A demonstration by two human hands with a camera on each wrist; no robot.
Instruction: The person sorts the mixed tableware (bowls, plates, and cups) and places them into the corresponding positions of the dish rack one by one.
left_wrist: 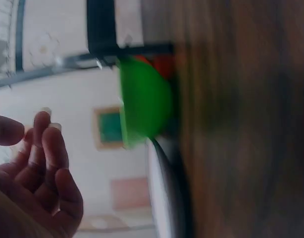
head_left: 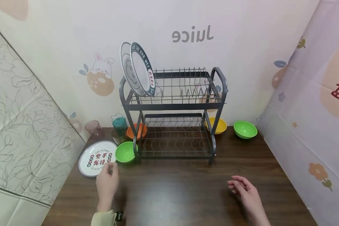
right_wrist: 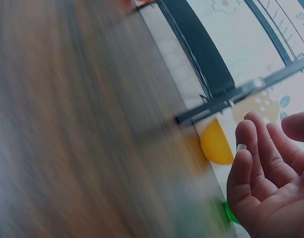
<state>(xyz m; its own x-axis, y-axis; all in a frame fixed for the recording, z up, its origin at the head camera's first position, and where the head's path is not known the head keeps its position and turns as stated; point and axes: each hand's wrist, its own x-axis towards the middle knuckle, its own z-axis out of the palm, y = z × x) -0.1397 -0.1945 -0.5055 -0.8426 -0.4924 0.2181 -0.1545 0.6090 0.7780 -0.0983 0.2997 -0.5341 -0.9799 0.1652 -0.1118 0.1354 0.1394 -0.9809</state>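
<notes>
A pale beige sleeve cuff is worn on the left wrist, with a small dark device strapped beside the cuff. The right forearm is bare.

The head camera looks forward and down over the counter toward the dish rack. Both wrist cameras sit close beside their fingers, low over the counter, sharing the rack's base.

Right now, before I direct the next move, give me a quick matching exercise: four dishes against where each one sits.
Things:
1. two plates
2. printed plate
3. yellow bowl
4. orange bowl

Places:
a. flat on the table, at the left hand's fingertips
b. behind the rack's left leg
c. upright in the rack's top tier
d. behind the rack's right leg

Pairs: 1-c, 2-a, 3-d, 4-b
</notes>
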